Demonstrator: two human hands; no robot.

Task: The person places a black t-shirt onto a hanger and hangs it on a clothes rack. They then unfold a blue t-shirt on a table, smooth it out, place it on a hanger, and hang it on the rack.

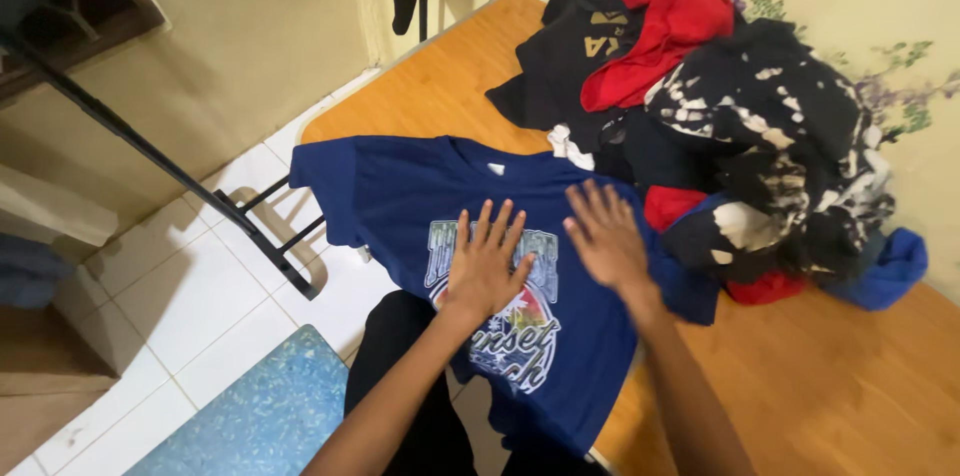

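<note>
A dark blue T-shirt (pixel 400 191) with a printed chest graphic lies spread face up across the edge of a wooden table (pixel 830 376). My left hand (pixel 487 261) rests flat on the graphic, fingers spread. My right hand (pixel 607 236) lies flat on the shirt just to the right, also with fingers apart. Neither hand grips anything. The shirt's lower part hangs over the table edge toward my dark trousers (pixel 400 376).
A heap of clothes (pixel 740 126), black, red and black-and-white patterned, fills the table's far right, with a blue garment (pixel 890 271) beside it. A black metal rack leg (pixel 200 186) crosses the white tiled floor at left. A light blue mat (pixel 260 416) lies below.
</note>
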